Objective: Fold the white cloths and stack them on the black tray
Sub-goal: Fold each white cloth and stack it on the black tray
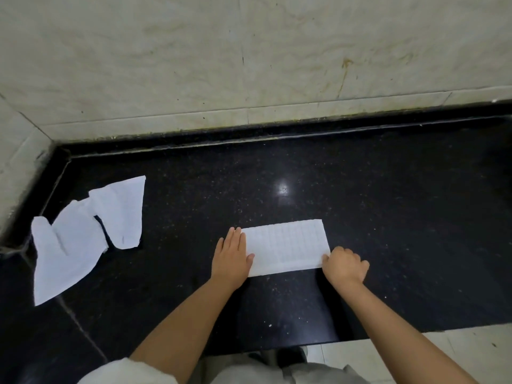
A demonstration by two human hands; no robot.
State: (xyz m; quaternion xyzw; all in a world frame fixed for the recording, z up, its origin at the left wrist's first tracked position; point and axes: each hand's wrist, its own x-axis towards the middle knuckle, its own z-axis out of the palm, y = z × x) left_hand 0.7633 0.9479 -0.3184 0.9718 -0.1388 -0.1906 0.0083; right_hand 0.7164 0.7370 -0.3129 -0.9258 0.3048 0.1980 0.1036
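Both forearms are bare from the elbow down, no watch, no rings, no gloves on the left hand (pixel 231 256) or right hand (pixel 345 266). A pale, off-white sleeve (pixel 124 372) bunches above the left elbow. Light grey-beige clothing (pixel 249 374) shows low between the arms.

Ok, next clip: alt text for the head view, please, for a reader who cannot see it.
A person's left hand presses flat on one end of a folded white cloth on a black counter while the right hand pinches the other end. Loose unfolded white cloths lie to the left, by a pale tiled wall.
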